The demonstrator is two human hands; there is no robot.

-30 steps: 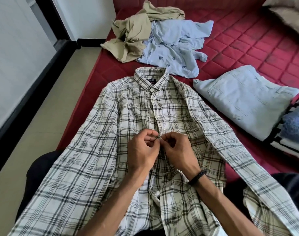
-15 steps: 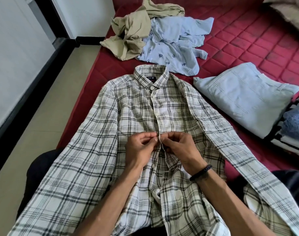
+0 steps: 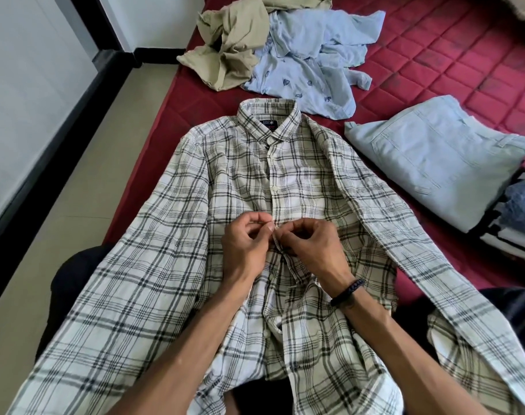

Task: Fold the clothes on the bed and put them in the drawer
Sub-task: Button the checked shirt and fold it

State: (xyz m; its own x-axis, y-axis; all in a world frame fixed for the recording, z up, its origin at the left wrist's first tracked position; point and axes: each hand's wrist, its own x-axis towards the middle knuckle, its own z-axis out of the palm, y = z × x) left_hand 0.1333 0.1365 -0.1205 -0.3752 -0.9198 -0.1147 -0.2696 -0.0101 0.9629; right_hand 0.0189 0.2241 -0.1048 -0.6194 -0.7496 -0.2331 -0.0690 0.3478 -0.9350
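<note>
- Head view: the plaid shirt (image 3: pixel 225 187) lies face up along the near edge of the red bed (image 3: pixel 465 55), collar away from the person and sleeves spread to both sides. This looks like a layout chosen so the front can be fastened flat before folding.
- The left hand (image 3: pixel 244 244) and right hand (image 3: pixel 310 247) meet at the shirt's front placket, about halfway down. Both have fingers curled and pinching the two fabric edges, seemingly working a button through its hole; the button itself is too small to make out.
- The grip sits on the shirt's centre line. The fastened part runs up from the fingers to the collar, and the open part hangs loose below the wrists toward the person's lap.
- Beyond the collar lie a crumpled beige garment (image 3: pixel 228 46) and a pale blue printed shirt (image 3: pixel 309 64), touching each other and not yet folded.
- To the right, folded light trousers (image 3: pixel 435 163) rest beside a stack of folded clothes (image 3: pixel 515 217) at the frame edge.
- No drawer is in view.
</note>
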